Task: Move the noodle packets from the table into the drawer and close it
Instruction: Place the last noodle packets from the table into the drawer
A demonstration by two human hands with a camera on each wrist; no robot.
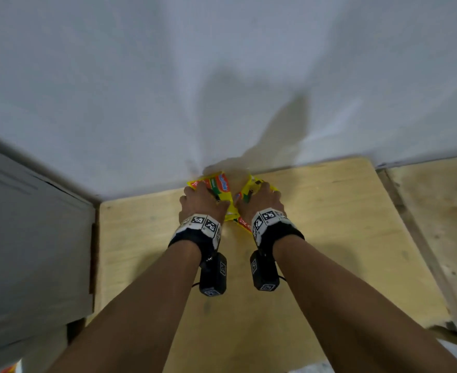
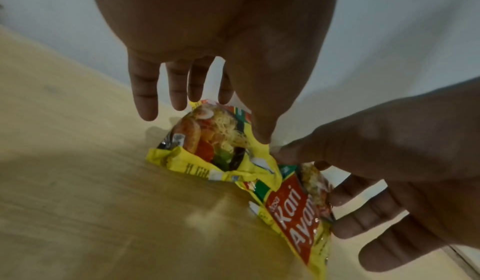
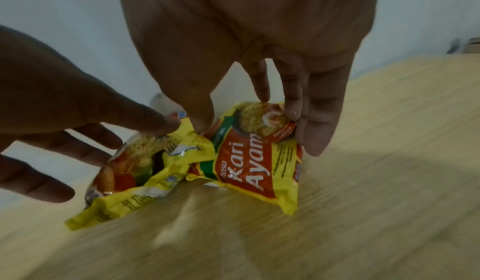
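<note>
Two yellow noodle packets lie side by side on the wooden table [image 1: 329,224], close to the white wall. My left hand [image 1: 206,189] is on the left packet [image 1: 222,184]. Its thumb presses the packet's near corner, and its fingers [image 2: 179,91] reach over the raised far edge of that packet [image 2: 207,140]. My right hand [image 1: 259,192] pinches the right packet [image 1: 245,224], printed "Kari Ayam" [image 3: 246,161], between thumb and fingers [image 3: 293,99]. Both packets are tilted up at the far end, and their inner corners overlap. I cannot pick out a drawer in any view.
A grey cabinet [image 1: 33,238] stands against the table's left edge. A second wooden surface [image 1: 437,211] adjoins on the right, past a narrow seam. The white wall [image 1: 222,76] rises directly behind the packets. Bare tabletop stretches toward me.
</note>
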